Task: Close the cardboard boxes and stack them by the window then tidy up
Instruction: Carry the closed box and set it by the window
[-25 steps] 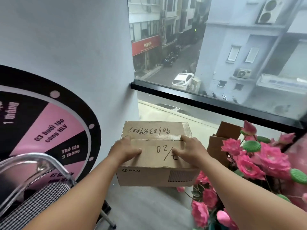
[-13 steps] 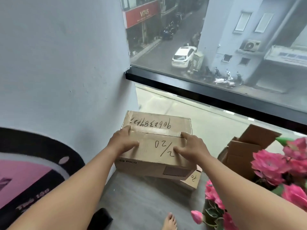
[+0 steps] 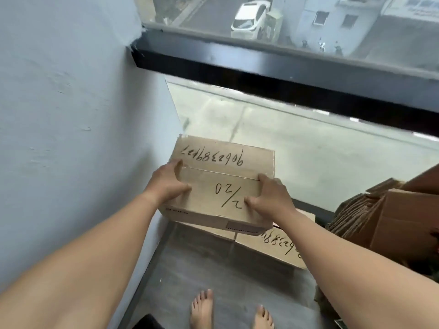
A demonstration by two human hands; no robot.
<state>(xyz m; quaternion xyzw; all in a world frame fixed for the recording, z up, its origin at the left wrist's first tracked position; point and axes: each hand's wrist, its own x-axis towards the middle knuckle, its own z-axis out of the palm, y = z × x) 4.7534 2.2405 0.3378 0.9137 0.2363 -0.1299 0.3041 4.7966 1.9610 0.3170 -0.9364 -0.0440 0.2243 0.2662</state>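
A closed brown cardboard box (image 3: 221, 176) with handwritten numbers on its top flaps hangs in the corner by the window. My left hand (image 3: 166, 184) grips its left side with the thumb on top. My right hand (image 3: 270, 198) grips its right side, thumb also on the lid. Directly beneath it lies another closed cardboard box (image 3: 280, 250) on the floor, partly hidden by the held one.
A grey wall (image 3: 71, 115) stands close on the left. The window's black frame (image 3: 285, 74) and lower glass are straight ahead. Open, jumbled cardboard boxes (image 3: 389, 214) sit at the right. My bare feet (image 3: 202, 307) stand on the grey floor.
The box has gone down and forward toward the corner, over the box on the floor. My view has tilted downward; the flowers, the chair and the wall poster have left the frame.
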